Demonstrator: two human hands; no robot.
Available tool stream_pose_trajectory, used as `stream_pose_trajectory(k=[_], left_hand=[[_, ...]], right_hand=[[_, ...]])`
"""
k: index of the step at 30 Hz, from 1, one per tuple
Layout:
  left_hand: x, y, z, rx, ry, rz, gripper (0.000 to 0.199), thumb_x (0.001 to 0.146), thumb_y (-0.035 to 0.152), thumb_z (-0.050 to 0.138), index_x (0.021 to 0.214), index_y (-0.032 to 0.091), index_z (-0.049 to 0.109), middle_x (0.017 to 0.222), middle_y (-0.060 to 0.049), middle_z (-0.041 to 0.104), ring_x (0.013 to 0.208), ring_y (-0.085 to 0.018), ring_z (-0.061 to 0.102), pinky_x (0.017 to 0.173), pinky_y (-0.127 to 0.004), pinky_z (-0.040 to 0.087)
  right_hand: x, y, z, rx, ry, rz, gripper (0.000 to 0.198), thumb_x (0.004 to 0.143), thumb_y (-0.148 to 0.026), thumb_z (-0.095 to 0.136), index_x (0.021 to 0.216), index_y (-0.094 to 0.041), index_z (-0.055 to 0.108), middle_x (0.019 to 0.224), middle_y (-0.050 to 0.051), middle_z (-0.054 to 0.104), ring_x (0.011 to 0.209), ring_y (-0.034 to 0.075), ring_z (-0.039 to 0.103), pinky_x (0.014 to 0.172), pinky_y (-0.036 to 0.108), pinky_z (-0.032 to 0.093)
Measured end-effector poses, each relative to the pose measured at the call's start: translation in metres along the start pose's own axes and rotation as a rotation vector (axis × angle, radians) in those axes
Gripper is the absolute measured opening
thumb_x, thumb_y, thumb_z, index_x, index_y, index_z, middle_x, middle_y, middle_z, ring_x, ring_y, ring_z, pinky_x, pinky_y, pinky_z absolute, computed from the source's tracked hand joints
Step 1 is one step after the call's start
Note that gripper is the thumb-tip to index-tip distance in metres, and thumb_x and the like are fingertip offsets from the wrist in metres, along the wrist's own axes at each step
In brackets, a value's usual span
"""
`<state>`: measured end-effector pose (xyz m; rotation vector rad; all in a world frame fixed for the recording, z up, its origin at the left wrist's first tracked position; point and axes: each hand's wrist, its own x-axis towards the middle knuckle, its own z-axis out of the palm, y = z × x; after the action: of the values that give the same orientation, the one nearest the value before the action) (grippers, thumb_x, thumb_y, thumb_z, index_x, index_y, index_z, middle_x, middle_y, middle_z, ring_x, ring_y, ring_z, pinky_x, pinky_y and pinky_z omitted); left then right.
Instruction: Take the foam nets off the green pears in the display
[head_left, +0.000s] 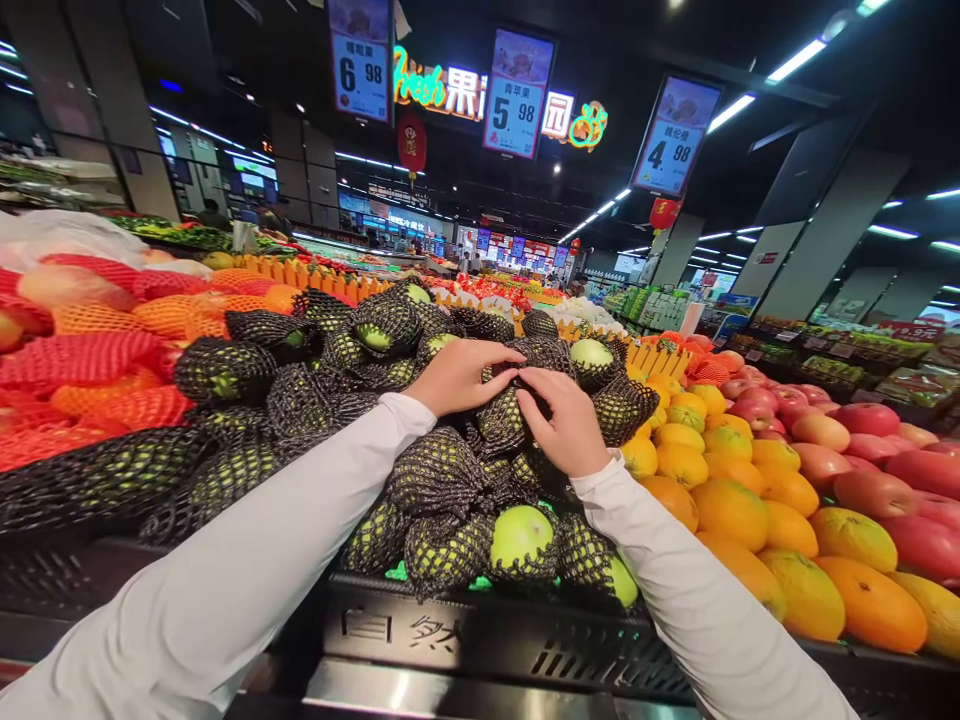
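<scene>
One netted green apple (pixel 501 424) amid the pile in the black crate (pixel 499 632)
Left hand (pixel 463 376) and right hand (pixel 568 420) meet over it, fingers nearly closed, can't tell if pinching. Three price signs (pixel 517 95) beyond the crate, fine print unreadable.

From where I stand: one left hand (pixel 469 375), one right hand (pixel 566 418), two white sleeves (pixel 225 560). Three price signs (pixel 519 95) hang overhead, two red lanterns (pixel 412 142) near them. Green apples in black netting (pixel 439 470) overlap, surely over a dozen; oranges (pixel 731 510) and red apples (pixel 866 430) pass a dozen each. The black crate's (pixel 510 640) front edge bears two characters (pixel 435 632).
</scene>
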<state>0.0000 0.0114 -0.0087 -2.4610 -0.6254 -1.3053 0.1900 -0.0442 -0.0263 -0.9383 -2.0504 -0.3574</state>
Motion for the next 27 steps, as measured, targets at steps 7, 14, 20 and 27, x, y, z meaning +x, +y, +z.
stream_pose_trajectory(k=[7,14,20,27], left_hand=[[-0.003,-0.002,0.003,-0.056,0.006,-0.076,0.031,0.091,0.031,0.056,0.117,0.019,0.070,0.104,-0.009,0.077,0.086,-0.021,0.073,0.080,-0.034,0.058],[-0.004,-0.005,0.002,-0.412,0.144,-0.397,0.055,0.093,0.034,0.050,0.143,0.017,0.035,0.094,-0.007,0.073,0.072,-0.014,0.068,0.062,-0.025,0.053],[-0.005,-0.021,0.006,-0.174,0.139,-0.597,0.035,0.090,0.031,0.051,0.123,0.019,0.051,0.105,-0.008,0.070,0.093,-0.018,0.066,0.066,-0.026,0.050],[0.034,-0.021,0.012,0.185,-0.219,-0.522,0.032,0.091,0.034,0.049,0.116,0.018,0.060,0.121,-0.011,0.064,0.103,-0.024,0.063,0.092,-0.037,0.050]], right_hand=[[-0.006,0.004,0.010,0.061,-0.251,0.153,0.063,0.102,-0.047,0.032,0.153,-0.010,0.031,0.151,0.019,0.045,0.142,0.027,0.041,0.115,0.049,0.037],[-0.004,0.018,0.008,0.127,-0.080,0.336,0.073,0.101,-0.049,0.022,0.157,-0.004,0.016,0.159,0.023,0.026,0.146,0.029,0.034,0.115,0.047,0.037],[-0.009,0.067,-0.028,-0.281,0.482,0.283,0.066,0.095,-0.039,0.022,0.152,-0.007,0.035,0.137,0.024,0.054,0.135,0.036,0.046,0.111,0.058,0.034],[0.003,0.072,-0.062,-0.222,0.779,0.425,0.066,0.097,-0.031,0.018,0.159,-0.008,0.007,0.162,0.020,0.022,0.151,0.032,0.022,0.114,0.058,0.030]])
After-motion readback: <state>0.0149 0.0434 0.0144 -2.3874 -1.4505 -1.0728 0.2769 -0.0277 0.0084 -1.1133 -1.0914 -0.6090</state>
